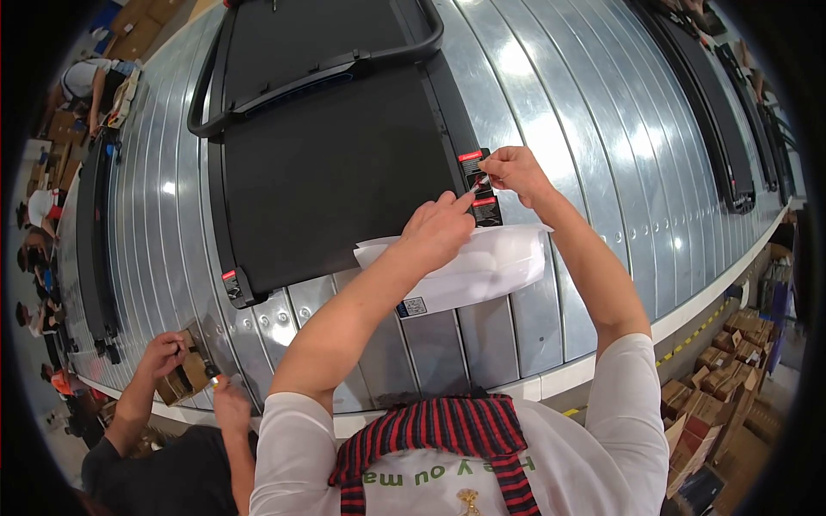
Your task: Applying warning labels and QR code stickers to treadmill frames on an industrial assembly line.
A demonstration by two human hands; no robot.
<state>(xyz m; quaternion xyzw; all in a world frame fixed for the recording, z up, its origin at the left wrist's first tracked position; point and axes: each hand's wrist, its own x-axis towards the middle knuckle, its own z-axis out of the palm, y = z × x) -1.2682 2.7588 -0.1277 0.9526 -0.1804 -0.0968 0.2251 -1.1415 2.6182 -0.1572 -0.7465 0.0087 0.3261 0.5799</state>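
A black treadmill [335, 172] lies flat on the metal-slat line. Both my hands are at its near right corner, by a black end cap [488, 212] with red-and-black labels [470, 157]. My right hand [519, 175] pinches at the cap's outer edge; a small pale and red piece [481, 183] shows between the two hands. From the left, my left hand [440, 229] reaches over with its index fingertip at this piece and its other fingers curled under. A curled white sheet [482, 271] lies below the left hand, over the near edge.
At lower left a co-worker's hands [163, 354] work at a brown cardboard piece [185, 378], one with an orange-and-yellow-handled tool. More black treadmills [705, 112] lie at right and left. Cardboard boxes [723, 361] are stacked beyond the line's pale edge at right.
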